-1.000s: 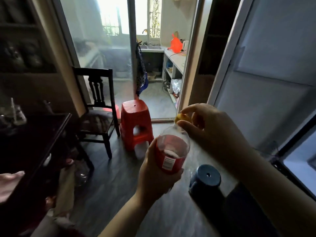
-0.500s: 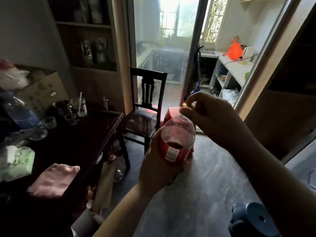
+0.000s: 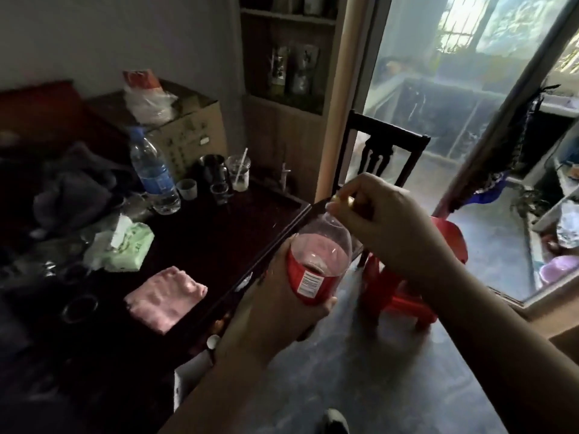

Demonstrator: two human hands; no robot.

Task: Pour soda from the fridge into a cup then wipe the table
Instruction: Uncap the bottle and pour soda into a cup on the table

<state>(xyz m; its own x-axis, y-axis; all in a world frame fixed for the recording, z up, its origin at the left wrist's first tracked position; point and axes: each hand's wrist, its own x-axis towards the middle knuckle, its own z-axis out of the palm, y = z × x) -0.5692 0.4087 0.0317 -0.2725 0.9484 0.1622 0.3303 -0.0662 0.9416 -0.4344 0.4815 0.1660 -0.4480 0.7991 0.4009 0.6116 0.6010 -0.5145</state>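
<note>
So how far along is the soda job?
Fetching looks done: the left hand grips the soda bottle beside the table. In hand: the right hand pinches its yellow cap. Left: pouring, then wiping; the pink cloth lies untouched on the table.

**Much lost to fingers, shadow and the frame's edge**

The right grip [image 3: 385,227] pinches over the yellow cap [image 3: 343,199], so only a sliver of it shows. The neck beneath is covered, and whether the cap is screwed on cannot be told. The left grip [image 3: 282,305] wraps the soda bottle [image 3: 316,264] and hides its base; the label print is too small to read. The near left part of the surface [image 3: 219,233] sinks into shadow, where a glass [image 3: 80,308] shows only as a faint rim. The right forearm covers part of the red stool [image 3: 407,296]. The seat of the chair [image 3: 385,151] is hidden behind bottle and grip. A shoe [image 3: 336,422] is cut off by the bottom edge. The things on the shelf [image 3: 282,15] are blurred.
</note>
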